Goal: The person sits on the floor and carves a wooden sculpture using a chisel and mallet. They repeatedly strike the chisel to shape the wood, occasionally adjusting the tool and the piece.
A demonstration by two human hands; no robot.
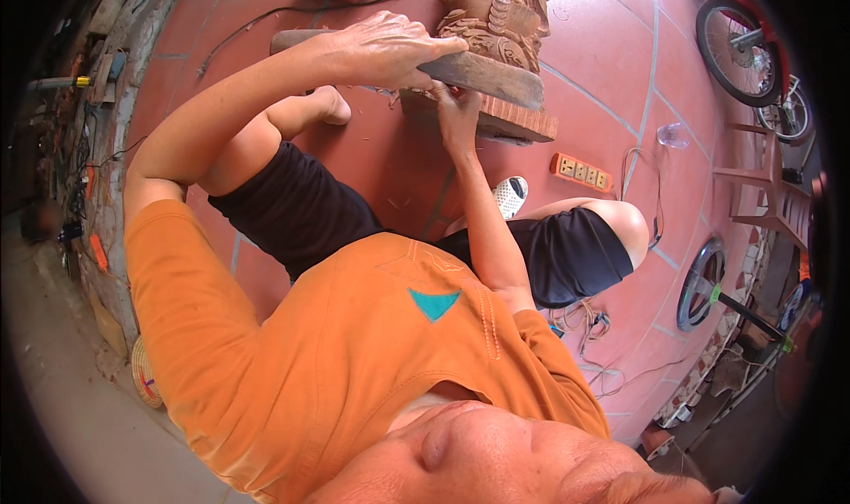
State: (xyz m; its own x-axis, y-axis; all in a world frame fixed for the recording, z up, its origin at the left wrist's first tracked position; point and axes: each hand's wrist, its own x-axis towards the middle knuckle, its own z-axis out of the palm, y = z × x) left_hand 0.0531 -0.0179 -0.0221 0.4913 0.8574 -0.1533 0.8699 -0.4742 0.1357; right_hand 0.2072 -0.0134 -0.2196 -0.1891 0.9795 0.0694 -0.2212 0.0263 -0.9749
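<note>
"Where is the wooden bar (500, 81) lying?"

"Near 12 o'clock, by the carving (498, 27). The left hand (390, 48) is resting over it, 1 finger pointing toward 3. The right hand (458, 114) is touching underneath, fingers bending. I can't tell if either is gripping."

"What's done?"

"The brown carving is showing curls; the bar is looking plain. I can't tell what's left."

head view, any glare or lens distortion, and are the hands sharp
Head view: pale glare on the tiled floor beside the carved figure; head view: the floor's lines curve, corners go black; head view: left hand and right hand look fairly sharp, far left edge dim and hard to read.
</note>
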